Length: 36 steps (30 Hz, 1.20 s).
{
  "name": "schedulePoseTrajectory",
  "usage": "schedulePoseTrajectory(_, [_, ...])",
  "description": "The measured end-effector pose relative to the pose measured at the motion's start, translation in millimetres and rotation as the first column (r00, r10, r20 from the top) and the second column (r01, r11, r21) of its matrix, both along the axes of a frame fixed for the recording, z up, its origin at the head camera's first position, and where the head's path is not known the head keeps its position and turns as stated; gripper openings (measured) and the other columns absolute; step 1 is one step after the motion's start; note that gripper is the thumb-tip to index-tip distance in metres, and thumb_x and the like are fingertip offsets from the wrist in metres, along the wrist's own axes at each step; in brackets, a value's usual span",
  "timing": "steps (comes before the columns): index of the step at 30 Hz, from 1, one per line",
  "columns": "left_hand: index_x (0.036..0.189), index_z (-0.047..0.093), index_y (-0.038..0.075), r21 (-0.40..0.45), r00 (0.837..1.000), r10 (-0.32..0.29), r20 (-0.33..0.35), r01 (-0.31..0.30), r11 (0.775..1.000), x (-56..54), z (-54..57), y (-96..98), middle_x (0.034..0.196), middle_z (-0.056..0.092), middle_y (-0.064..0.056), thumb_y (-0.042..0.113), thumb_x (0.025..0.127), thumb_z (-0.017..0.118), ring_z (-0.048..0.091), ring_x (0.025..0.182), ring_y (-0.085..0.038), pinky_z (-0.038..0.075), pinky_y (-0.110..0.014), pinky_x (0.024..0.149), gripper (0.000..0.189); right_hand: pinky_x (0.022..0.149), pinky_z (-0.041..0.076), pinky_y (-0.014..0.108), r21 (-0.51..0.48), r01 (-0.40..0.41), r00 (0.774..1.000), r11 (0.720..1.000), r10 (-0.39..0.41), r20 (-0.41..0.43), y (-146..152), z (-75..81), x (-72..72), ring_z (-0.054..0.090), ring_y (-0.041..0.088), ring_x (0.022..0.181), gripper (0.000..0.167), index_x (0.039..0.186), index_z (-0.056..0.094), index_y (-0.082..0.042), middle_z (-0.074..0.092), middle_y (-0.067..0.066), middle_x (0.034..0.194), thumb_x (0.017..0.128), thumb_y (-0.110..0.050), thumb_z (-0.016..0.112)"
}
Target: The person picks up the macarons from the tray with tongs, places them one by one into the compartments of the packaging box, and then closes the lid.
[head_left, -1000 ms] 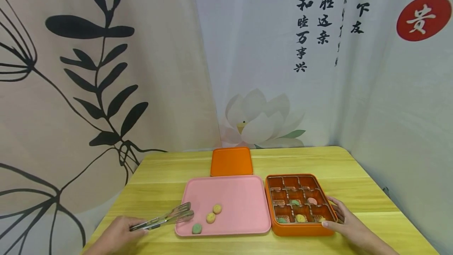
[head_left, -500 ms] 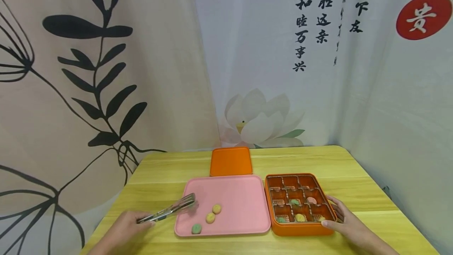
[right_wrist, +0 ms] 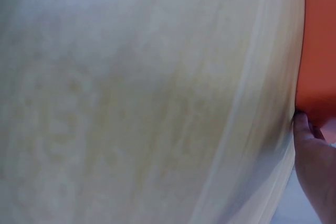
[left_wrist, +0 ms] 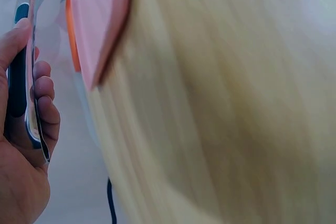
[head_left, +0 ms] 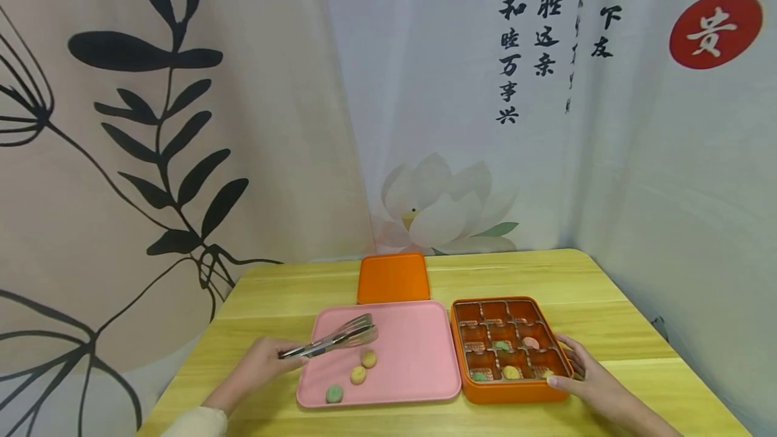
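My left hand [head_left: 267,360] grips metal tongs [head_left: 324,344] by the handles, fingers wrapped round them in the left wrist view. The tongs' ends reach over the left part of a pink tray [head_left: 419,349], behind two yellow cookies [head_left: 358,375] and a green cookie [head_left: 334,394]. To the right stands an orange box [head_left: 516,393] with a clear divided insert. Its middle row shows a green and a pink piece [head_left: 531,342]; its front row a green and two yellow ones. My right hand [head_left: 585,373] holds the box's near right corner, thumb in front, fingers along the side.
A flat orange lid [head_left: 393,278] lies behind the pink tray. Tray and box sit close side by side on the wood-grain table [head_left: 267,295]. A printed curtain [head_left: 291,120] hangs behind the table.
My left hand has carried the tongs right and away from me, from the tray's left edge to over the tray behind the cookies. The right hand still holds the box corner.
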<state>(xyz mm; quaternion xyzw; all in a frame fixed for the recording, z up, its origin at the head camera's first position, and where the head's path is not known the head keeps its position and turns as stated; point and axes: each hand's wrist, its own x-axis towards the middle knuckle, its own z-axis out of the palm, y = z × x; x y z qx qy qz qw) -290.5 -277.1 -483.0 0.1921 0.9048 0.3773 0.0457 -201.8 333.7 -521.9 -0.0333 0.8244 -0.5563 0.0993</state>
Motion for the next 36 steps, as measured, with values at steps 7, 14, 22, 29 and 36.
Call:
schedulePoseTrajectory(7, [0.106,0.078,0.017,0.018,0.999,-0.043,0.006,0.043,0.999,-17.1,2.9,36.7,0.071,0.062,0.004,0.034,0.088,0.075,0.04,0.057,-0.006,0.035,-0.021,0.048,0.025,0.1,0.043,0.054,-0.011,0.005,1.0,1.0,-0.005,-0.005,2,-2.5,-0.8,0.022,0.056,0.138,0.086,0.155,0.006,-0.003,0.017,0.041,0.151,0.096,-0.023,0.066])
schedulePoseTrajectory(14, [0.093,0.077,0.018,0.022,0.986,-0.151,-0.075,0.153,0.988,-33.1,11.2,80.3,0.075,0.067,0.003,0.03,0.089,0.075,0.048,0.061,-0.006,0.042,-0.022,0.055,0.013,0.1,0.042,0.055,-0.01,0.013,1.0,1.0,-0.013,-0.004,2,-1.6,0.5,0.022,0.057,0.138,0.086,0.155,0.006,-0.002,0.016,0.041,0.151,0.097,-0.023,0.066])
schedulePoseTrajectory(22, [0.088,0.075,0.02,0.013,0.973,-0.208,-0.103,0.21,0.978,-38.1,19.8,134.4,0.072,0.062,0.01,0.027,0.089,0.076,0.046,0.059,-0.005,0.04,-0.022,0.054,0.007,0.099,0.044,0.054,-0.037,0.018,1.0,0.999,-0.018,-0.003,2,-2.7,3.5,0.022,0.057,0.137,0.086,0.155,0.006,-0.001,0.015,0.042,0.151,0.097,-0.021,0.065])
schedulePoseTrajectory(29, [0.085,0.077,0.017,0.021,0.958,-0.267,-0.104,0.27,0.963,-42.1,22.9,171.7,0.071,0.065,0.012,0.024,0.088,0.077,0.046,0.057,-0.006,0.039,-0.022,0.052,0.007,0.098,0.044,0.054,-0.032,0.034,0.999,0.999,-0.034,0.0,2,-3.0,3.3,0.024,0.057,0.137,0.086,0.155,0.006,-0.002,0.016,0.041,0.151,0.097,-0.021,0.066])
schedulePoseTrajectory(36, [0.085,0.077,0.022,-0.003,0.956,-0.279,-0.091,0.28,0.96,-39.7,19.8,190.1,0.073,0.067,0.014,0.03,0.086,0.079,0.044,0.056,-0.006,0.036,-0.022,0.051,0.008,0.101,0.04,0.057,-0.009,0.026,0.999,1.0,-0.026,-0.025,0,-2.2,3.3,0.021,0.057,0.138,0.086,0.156,0.007,-0.003,0.016,0.041,0.151,0.096,-0.022,0.067])
